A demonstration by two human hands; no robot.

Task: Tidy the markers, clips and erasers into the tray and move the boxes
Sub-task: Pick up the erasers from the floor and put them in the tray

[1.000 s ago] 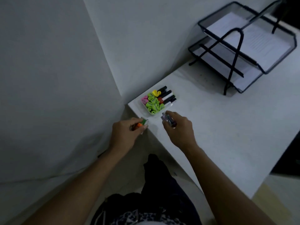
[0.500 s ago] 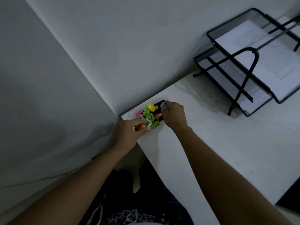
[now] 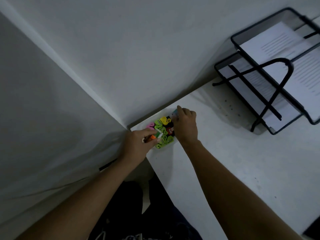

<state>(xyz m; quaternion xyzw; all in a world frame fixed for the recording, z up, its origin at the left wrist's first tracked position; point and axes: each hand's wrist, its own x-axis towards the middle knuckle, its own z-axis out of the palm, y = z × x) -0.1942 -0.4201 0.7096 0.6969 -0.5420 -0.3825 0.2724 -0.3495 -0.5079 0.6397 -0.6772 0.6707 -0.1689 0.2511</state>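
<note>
We cannot make out the tray's rim (image 3: 156,149); our two hands cover most of it. The small item under our right hand (image 3: 186,126) is blurred beyond naming. Our left hand (image 3: 136,144) hides most of an orange-tipped thing (image 3: 152,137). The paper rack (image 3: 270,70) runs off the right edge.

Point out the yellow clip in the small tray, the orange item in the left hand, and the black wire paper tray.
yellow clip (image 3: 164,120), head view, on its top face.
orange item (image 3: 153,137), head view, on its exposed end.
black wire paper tray (image 3: 245,31), head view, on the upper tier's rim.
</note>
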